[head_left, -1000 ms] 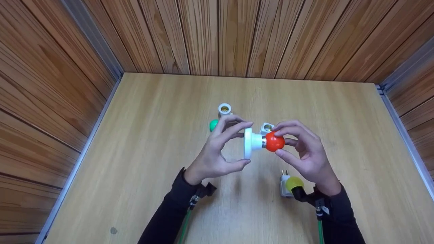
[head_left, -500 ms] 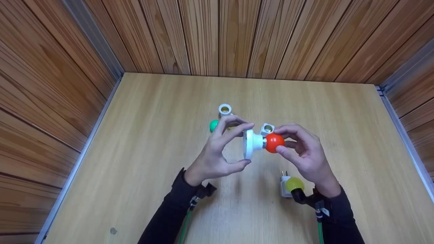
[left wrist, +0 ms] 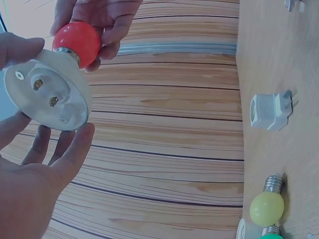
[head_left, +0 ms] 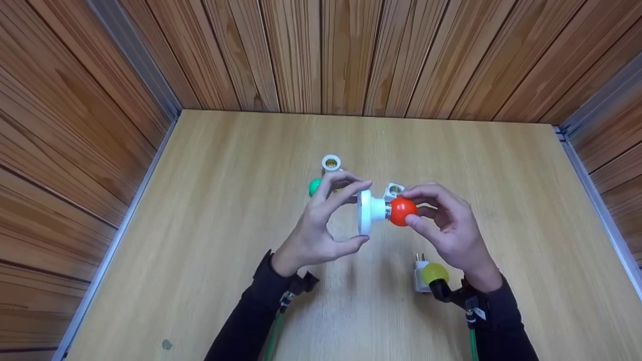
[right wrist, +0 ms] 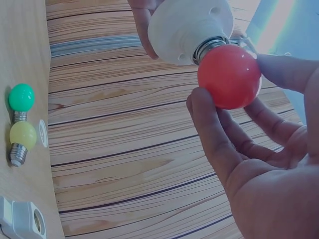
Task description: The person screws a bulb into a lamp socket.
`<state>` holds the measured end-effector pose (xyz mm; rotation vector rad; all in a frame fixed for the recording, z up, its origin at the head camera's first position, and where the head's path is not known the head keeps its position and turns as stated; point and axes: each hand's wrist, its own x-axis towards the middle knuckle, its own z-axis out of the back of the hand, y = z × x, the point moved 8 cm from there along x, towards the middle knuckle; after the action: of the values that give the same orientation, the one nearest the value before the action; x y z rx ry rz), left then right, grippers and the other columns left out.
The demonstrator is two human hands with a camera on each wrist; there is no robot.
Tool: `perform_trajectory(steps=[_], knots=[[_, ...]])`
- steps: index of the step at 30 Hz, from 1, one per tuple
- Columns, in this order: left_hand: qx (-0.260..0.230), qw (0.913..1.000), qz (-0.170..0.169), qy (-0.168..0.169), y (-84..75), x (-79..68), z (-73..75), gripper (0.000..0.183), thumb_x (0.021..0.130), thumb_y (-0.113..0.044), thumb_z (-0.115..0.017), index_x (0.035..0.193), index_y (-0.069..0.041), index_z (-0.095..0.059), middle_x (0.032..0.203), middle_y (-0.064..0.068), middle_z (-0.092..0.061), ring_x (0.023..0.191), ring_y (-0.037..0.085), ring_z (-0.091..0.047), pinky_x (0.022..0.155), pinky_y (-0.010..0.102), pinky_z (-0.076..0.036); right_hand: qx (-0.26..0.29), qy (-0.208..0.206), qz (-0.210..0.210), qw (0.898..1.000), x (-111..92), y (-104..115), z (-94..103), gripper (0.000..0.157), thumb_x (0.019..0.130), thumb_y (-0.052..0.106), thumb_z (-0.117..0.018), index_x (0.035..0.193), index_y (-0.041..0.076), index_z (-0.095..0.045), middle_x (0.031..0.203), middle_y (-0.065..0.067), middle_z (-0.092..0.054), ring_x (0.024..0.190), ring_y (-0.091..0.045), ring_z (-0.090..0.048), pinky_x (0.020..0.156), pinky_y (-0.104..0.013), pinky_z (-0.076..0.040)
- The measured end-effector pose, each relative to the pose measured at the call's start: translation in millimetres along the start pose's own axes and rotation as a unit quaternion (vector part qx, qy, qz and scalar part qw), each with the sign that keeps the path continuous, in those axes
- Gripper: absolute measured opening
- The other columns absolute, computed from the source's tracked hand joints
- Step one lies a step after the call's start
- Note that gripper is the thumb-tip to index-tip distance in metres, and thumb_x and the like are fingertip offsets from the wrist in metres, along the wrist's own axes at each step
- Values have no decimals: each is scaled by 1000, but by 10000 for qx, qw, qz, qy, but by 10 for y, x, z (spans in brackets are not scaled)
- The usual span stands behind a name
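Note:
My left hand [head_left: 321, 230] holds a white round lamp holder [head_left: 366, 213] by its rim, thumb below and fingers above. The left wrist view shows the holder's hollow back, with two brass screws [left wrist: 38, 84] inside. My right hand [head_left: 454, 228] pinches a red light bulb [head_left: 403, 211] between thumb and fingertips. Metal screw threads [right wrist: 209, 49] of the bulb show at the holder's mouth, so part of its base is outside; how deep the rest sits is hidden. Bulb and holder are in line, roughly level, held above the table.
On the wooden table [head_left: 225, 200] behind the hands are a white round socket [head_left: 331, 163], a green bulb [right wrist: 21, 96], a yellow bulb [right wrist: 23, 134] and a white square socket [head_left: 393, 190]. Near my right wrist lies a white plug adapter [head_left: 421, 281] with a yellow-green bulb [head_left: 434, 273].
My right thumb and fingers have shifted around the red bulb, the thumb moving up from its lower edge onto its side. The left hand keeps its grip on the lamp holder.

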<state>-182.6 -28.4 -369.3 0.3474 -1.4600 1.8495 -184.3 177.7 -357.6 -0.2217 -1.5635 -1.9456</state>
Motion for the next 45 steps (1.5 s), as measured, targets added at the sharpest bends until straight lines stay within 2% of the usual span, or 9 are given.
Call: perform_trajectory(steps=[3,6,11,14,18,25,31,39,45], knots=[[-97,9999,36,-16,6,2,3,78,79,-7,-89,150,-4,-57,147,19,-45,136,28,-54,109,33,-62,93,13,30,10000,0,9,-5,38,88,-21,-67,124,-11,-64,129,4,-70,116,-12,-71,94,-21,-65],[-219,9997,81,-18,19,0,2,78,80,-6,-88,150,-3,-56,147,20,-44,136,28,-56,109,35,-62,113,83,122,9998,1,25,-12,44,82,-23,-73,124,-12,-64,131,2,-70,120,-13,-70,97,-22,-64],[-414,9989,210,0,42,-10,2,78,81,-5,-88,151,-3,-55,147,20,-43,137,29,-56,109,43,-62,-213,119,304,9992,5,51,-20,58,71,-25,-82,125,-11,-64,133,5,-69,124,-11,-69,99,-20,-62],[-490,9983,306,27,52,-21,0,78,81,-6,-87,152,-3,-54,148,20,-43,137,29,-55,109,44,-62,-400,83,382,9984,1,55,-23,59,71,-26,-82,125,-11,-65,132,8,-69,123,-9,-69,99,-18,-62],[-571,9976,382,83,57,-35,-8,78,82,-7,-87,152,-1,-53,148,20,-42,137,28,-55,110,38,-62,-453,78,483,9978,-14,60,-31,60,70,-26,-82,126,-11,-64,132,8,-69,123,-8,-68,100,-17,-61],[-739,9966,348,135,39,-28,-15,78,82,-6,-86,153,0,-53,147,21,-41,136,28,-55,110,37,-61,-45,159,898,9958,-16,102,-47,57,69,-29,-80,122,-13,-64,132,-11,-67,126,-18,-67,105,-21,-60],[-825,9960,317,157,18,-20,-15,76,83,-6,-86,152,1,-53,146,21,-42,135,28,-55,109,40,-62,199,231,1306,9910,-17,134,-57,53,69,-28,-80,118,-14,-64,129,-19,-64,125,-20,-66,107,-23,-60],[-634,9974,315,126,34,-17,-11,76,82,-7,-87,151,0,-55,145,20,-43,135,27,-56,111,38,-61,-19,186,1039,9944,-8,118,-51,57,68,-26,-81,121,-13,-64,125,-17,-66,121,-16,-68,102,-20,-61],[-473,9988,137,78,11,0,3,77,80,-5,-88,151,-2,-56,145,20,-44,135,28,-56,111,40,-61,-268,182,773,9965,3,94,-35,58,70,-25,-81,124,-12,-64,126,-7,-69,120,-11,-68,101,-18,-61]])
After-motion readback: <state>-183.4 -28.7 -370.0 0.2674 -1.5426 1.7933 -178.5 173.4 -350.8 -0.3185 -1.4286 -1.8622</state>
